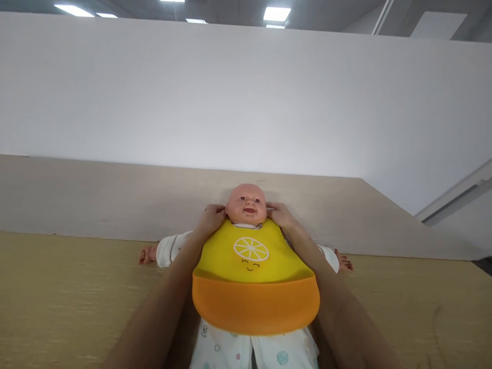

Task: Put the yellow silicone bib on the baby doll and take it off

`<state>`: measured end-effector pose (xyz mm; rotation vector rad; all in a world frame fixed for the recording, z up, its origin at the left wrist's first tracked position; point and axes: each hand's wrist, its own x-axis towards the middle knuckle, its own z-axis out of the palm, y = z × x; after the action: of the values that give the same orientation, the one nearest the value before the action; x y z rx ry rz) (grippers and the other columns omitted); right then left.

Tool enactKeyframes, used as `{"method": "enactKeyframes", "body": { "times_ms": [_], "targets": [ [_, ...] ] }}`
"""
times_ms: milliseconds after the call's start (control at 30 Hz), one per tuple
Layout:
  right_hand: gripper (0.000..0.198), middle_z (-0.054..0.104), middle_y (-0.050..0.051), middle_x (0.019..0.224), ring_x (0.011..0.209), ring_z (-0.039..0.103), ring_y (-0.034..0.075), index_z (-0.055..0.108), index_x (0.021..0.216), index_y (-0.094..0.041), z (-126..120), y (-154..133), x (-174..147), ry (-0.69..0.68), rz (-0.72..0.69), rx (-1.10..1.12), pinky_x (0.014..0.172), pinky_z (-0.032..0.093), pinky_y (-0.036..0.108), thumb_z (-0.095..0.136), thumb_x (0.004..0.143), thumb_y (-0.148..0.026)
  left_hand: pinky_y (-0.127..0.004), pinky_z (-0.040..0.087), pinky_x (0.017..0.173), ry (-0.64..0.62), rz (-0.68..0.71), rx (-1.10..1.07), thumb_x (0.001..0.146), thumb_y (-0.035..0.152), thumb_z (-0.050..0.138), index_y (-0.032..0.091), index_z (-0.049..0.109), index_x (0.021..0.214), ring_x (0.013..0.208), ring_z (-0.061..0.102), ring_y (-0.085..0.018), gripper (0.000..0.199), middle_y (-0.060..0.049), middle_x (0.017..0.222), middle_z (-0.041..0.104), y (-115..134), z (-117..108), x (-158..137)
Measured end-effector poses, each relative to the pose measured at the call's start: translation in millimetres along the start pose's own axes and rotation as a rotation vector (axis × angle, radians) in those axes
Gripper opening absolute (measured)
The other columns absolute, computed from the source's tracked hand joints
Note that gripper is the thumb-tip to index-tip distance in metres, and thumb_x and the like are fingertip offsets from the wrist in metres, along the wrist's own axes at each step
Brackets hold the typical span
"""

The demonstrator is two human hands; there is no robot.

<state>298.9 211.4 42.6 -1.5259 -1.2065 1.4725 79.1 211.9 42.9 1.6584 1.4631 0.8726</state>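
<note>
Bib (251,271): yellow silicone with an orange catch pocket, likely soft, floppy and light; lies on the doll's chest, centre of the counter (57,297).
Grip point: neck straps, either side of the baby doll's (246,205) neck.
Left hand (210,219): fingers curled at the doll's left-side neck, apparently pinching a strap; the grip itself is hidden.
Right hand (281,214): mirrored, far side of the neck.
Arms: both stretched forward, flanking the bib.

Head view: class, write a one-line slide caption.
Both hands, left hand and right hand, at a doll's neck above its yellow bib.
</note>
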Motion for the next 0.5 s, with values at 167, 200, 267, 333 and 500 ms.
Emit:
{"method": "enactKeyframes", "body": {
  "times_ms": [167, 200, 267, 333, 500],
  "targets": [
    [0.067, 0.06, 0.004, 0.088, 0.062, 0.053, 0.0, 0.047, 0.133, -0.015, 1.0, -3.4, 1.1, 0.025, -0.018, -0.011, 0.065, 0.048, 0.013, 0.049, 0.066, -0.023, -0.023, 0.038, 0.062, 0.029, 0.01, 0.054, 0.069, 0.023, 0.046, 0.01, 0.074, 0.084, 0.078, 0.058, -0.019, 0.034, -0.004, 0.075, 0.068, 1.5, -1.6, -0.4],
    [0.065, 0.06, 0.003, 0.09, 0.061, 0.053, 0.0, 0.048, 0.132, -0.015, 1.0, -3.8, 1.8, 0.027, -0.032, -0.026, 0.064, 0.047, 0.012, 0.048, 0.067, -0.022, -0.022, 0.037, 0.062, 0.031, 0.003, 0.054, 0.069, 0.022, 0.047, 0.01, 0.074, 0.085, 0.078, 0.058, -0.019, 0.033, -0.003, 0.074, 0.068, 2.2, -2.2, -0.9],
    [0.061, 0.06, 0.003, 0.094, 0.061, 0.052, -0.002, 0.052, 0.127, -0.014, 0.9, -3.9, 3.3, 0.049, -0.068, -0.067, 0.062, 0.045, 0.009, 0.047, 0.067, -0.02, -0.022, 0.037, 0.062, 0.047, -0.023, 0.061, 0.07, 0.021, 0.049, 0.01, 0.075, 0.084, 0.076, 0.058, -0.019, 0.031, -0.001, 0.069, 0.066, 3.5, -2.9, -2.3],
    [0.055, 0.06, 0.003, 0.096, 0.061, 0.051, -0.003, 0.056, 0.12, -0.012, 1.0, -3.1, 4.7, 0.088, -0.095, -0.118, 0.06, 0.042, 0.006, 0.046, 0.067, -0.019, -0.022, 0.037, 0.061, 0.084, -0.056, 0.066, 0.069, 0.019, 0.051, 0.011, 0.075, 0.084, 0.073, 0.058, -0.018, 0.03, 0.0, 0.065, 0.064, 4.6, -3.0, -4.1],
    [0.045, 0.06, 0.003, 0.096, 0.062, 0.047, -0.006, 0.062, 0.107, -0.007, 0.5, 3.1, 9.0, 0.125, -0.124, -0.249, 0.059, 0.035, 0.001, 0.045, 0.067, -0.018, -0.022, 0.039, 0.062, 0.115, -0.1, 0.055, 0.071, 0.02, 0.056, 0.011, 0.075, 0.09, 0.075, 0.06, -0.019, 0.029, -0.004, 0.074, 0.069, 5.6, -2.3, -7.8]
  ]
}}
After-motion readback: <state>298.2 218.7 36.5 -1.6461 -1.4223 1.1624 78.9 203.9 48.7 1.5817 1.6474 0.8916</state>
